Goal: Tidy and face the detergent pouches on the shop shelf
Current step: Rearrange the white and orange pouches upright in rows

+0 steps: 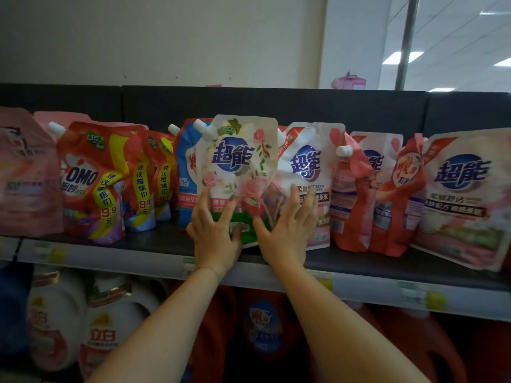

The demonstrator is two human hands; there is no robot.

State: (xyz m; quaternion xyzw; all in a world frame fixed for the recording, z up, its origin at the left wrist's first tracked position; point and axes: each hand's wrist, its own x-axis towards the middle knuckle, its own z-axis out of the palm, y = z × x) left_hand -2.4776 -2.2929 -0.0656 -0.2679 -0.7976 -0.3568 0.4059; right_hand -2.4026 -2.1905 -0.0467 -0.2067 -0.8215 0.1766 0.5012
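A white detergent pouch with pink roses and a blue logo (237, 167) stands upright, face forward, at the middle of the dark shelf (387, 262). My left hand (214, 230) holds its lower left side, fingers spread on the front and thumb curled near the bottom. My right hand (287, 230) lies with straight fingers across the lower part of the white and pink pouch (309, 167) just to the right, its thumb against the rose pouch's lower right edge. A blue pouch (188, 172) stands behind on the left.
Red OMO pouches (94, 178) and a pink pouch (25, 175) fill the shelf's left. Red and pink pouches (359, 194) and a large white one (464, 194) stand to the right. White jugs (55, 322) and red jugs (262, 327) sit on the shelf below.
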